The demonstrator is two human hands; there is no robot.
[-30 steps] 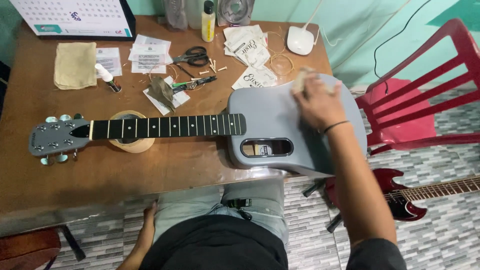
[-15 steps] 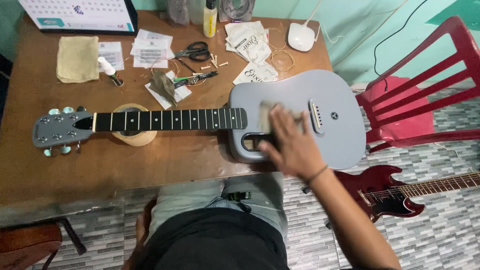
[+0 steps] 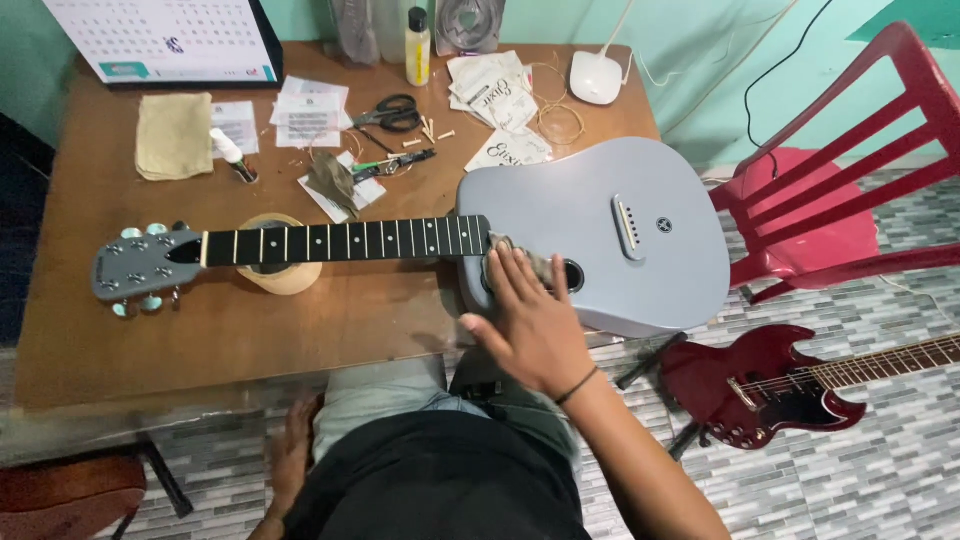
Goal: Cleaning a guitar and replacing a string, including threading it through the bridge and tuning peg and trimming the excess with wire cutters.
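Grey stringless guitar [image 3: 600,235] flat on wooden table [image 3: 250,330], body overhanging right edge, black fretboard, neck on tape roll [image 3: 280,275]; right hand [image 3: 535,320] fingers spread, pressing cloth [image 3: 535,262] on body near soundhole; left hand [image 3: 290,460] on thigh, loosely open

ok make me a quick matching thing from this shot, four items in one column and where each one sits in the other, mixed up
Things:
1. grey guitar
2. red guitar
3. scissors
4. right hand

Places:
A. on the tiled floor beside the red chair
B. pressing a cloth by the soundhole
C. flat across the wooden table
D. at the table's far side, among paper packets

Pairs: 1-C, 2-A, 3-D, 4-B
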